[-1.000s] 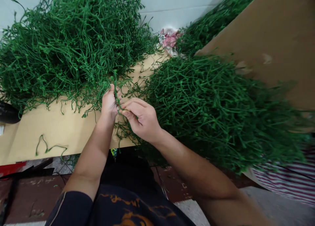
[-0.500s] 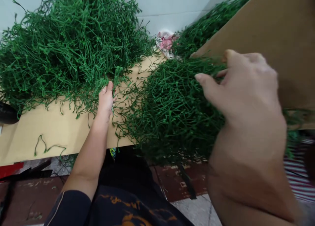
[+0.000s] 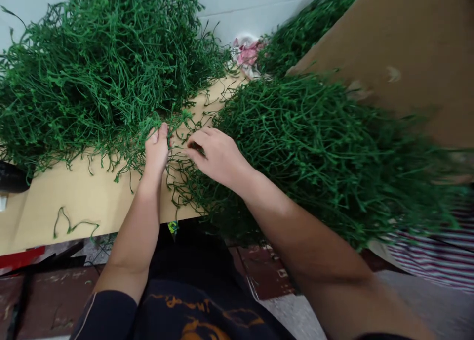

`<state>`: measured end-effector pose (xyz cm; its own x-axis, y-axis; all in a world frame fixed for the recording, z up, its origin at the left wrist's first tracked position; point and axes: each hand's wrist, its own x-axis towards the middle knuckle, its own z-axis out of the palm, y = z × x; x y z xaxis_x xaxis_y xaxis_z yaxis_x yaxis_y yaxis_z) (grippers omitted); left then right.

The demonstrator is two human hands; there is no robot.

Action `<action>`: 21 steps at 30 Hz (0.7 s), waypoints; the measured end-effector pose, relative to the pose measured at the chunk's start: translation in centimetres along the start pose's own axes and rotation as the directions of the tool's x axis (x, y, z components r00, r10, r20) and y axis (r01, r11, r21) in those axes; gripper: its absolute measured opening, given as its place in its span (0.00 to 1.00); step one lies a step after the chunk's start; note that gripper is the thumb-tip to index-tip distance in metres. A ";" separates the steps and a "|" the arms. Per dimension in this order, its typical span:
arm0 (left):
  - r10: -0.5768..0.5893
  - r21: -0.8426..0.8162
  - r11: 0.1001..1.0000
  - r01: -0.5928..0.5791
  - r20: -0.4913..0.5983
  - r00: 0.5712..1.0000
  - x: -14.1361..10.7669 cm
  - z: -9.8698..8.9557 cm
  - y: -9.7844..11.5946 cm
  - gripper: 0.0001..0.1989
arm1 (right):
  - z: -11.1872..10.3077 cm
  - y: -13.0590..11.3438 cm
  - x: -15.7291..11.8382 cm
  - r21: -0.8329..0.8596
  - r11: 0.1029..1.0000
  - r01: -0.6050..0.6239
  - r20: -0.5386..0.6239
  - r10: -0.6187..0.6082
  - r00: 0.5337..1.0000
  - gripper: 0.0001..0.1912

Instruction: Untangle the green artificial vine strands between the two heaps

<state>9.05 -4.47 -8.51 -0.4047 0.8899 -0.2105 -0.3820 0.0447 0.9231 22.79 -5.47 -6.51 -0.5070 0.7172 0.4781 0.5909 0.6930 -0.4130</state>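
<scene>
I find the left hand [image 3: 157,149] closed around a small bunch of green sprigs [image 3: 180,117], tips projecting past the thumb. The right hand [image 3: 221,157], just beside it, is curled, thumb and forefinger parted; I cannot tell whether it holds anything. Loose stem heaps flank both on the left [image 3: 111,68] and right [image 3: 296,142].

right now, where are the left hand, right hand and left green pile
Left hand [image 3: 157,149]: head view, near the thumb's base.
Right hand [image 3: 219,154]: head view, back of the hand.
Left green pile [image 3: 114,73]: head view, stems near its middle.
</scene>
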 end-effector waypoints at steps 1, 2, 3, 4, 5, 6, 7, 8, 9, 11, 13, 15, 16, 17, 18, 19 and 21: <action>0.008 0.024 1.000 -0.008 0.000 1.000 -0.1 0.1 0.0 0.13 | -0.2 0.1 0.0 0.053 0.999 0.006 0.021 -0.007 1.000 0.09; 0.011 0.049 0.999 -0.011 0.005 1.000 -0.1 0.1 0.1 0.14 | -0.4 0.1 0.0 0.107 0.994 0.021 0.027 -0.024 0.999 0.10; 0.009 0.071 0.997 -0.011 0.017 1.000 -0.2 0.2 0.0 0.15 | -0.7 0.1 0.0 0.157 0.987 0.043 0.014 -0.046 0.999 0.12; 0.001 0.085 0.996 -0.004 0.032 0.999 -0.2 0.2 0.0 0.16 | -0.9 0.0 -0.1 0.195 0.978 0.068 -0.014 -0.067 0.998 0.13; -0.007 0.092 0.996 0.003 0.047 0.999 -0.2 0.2 -0.1 0.16 | -1.0 -0.2 -0.1 0.222 0.970 0.093 -0.054 -0.083 0.995 0.13; -0.012 0.095 0.995 0.007 0.055 0.998 -0.2 0.2 -0.1 0.16 | -1.1 -0.4 -0.2 0.245 0.963 0.115 -0.099 -0.093 0.991 0.12; -0.012 0.097 0.995 0.006 0.059 0.998 -0.1 0.2 -0.2 0.16 | -1.1 -0.6 -0.2 0.271 0.953 0.132 -0.137 -0.098 0.986 0.12; -0.005 0.096 0.995 -0.001 0.059 0.998 0.0 0.1 -0.3 0.16 | -1.0 -0.7 -0.2 0.307 0.940 0.146 -0.165 -0.099 0.981 0.11; 0.013 0.092 0.996 -0.018 0.054 0.998 0.1 0.1 -0.4 0.15 | -0.8 -0.9 -0.3 0.355 0.922 0.155 -0.178 -0.096 0.979 0.11; 0.064 0.089 0.994 -0.068 0.039 0.997 0.3 0.1 -0.5 0.14 | -0.4 -1.1 -0.3 0.467 0.872 0.147 -0.151 -0.085 0.985 0.11; 0.102 0.090 0.991 -0.103 0.023 0.995 0.4 0.3 -0.6 0.13 | 0.0 -1.2 -0.4 0.539 0.834 0.114 -0.091 -0.076 0.993 0.12; 0.112 0.090 0.989 -0.113 0.018 0.994 0.6 0.6 -0.8 0.14 | 0.2 -1.4 -0.5 0.552 0.829 0.091 -0.054 -0.073 0.996 0.14; 0.112 0.093 0.989 -0.113 0.023 0.993 0.7 0.7 -0.9 0.13 | 0.1 -1.5 -0.6 0.546 0.834 0.087 -0.050 -0.071 0.996 0.15; 0.113 0.099 0.988 -0.116 0.032 0.993 0.9 0.7 -1.0 0.13 | -0.1 -1.8 -0.8 0.540 0.837 0.087 -0.052 -0.070 0.996 0.15; 0.126 0.104 0.986 -0.128 0.031 0.992 1.3 0.7 -1.0 0.12 | -0.5 -2.1 -0.9 0.551 0.829 0.092 -0.053 -0.075 0.996 0.16; 0.144 0.110 0.983 -0.145 0.013 0.989 1.6 0.4 -1.0 0.11 | -1.1 -2.6 -1.1 0.579 0.809 0.097 -0.047 -0.086 0.995 0.17; 0.186 0.125 0.976 -0.176 -0.069 0.980 2.5 -0.4 -0.7 0.10 | -2.8 -3.8 -1.3 0.654 0.749 0.107 -0.016 -0.128 0.992 0.18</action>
<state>7.97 -2.44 -9.82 -0.5250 0.8492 -0.0574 -0.1978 -0.0562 0.9786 22.99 -9.22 -3.41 -0.5682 0.6214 0.5395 -0.0223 0.6438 -0.7649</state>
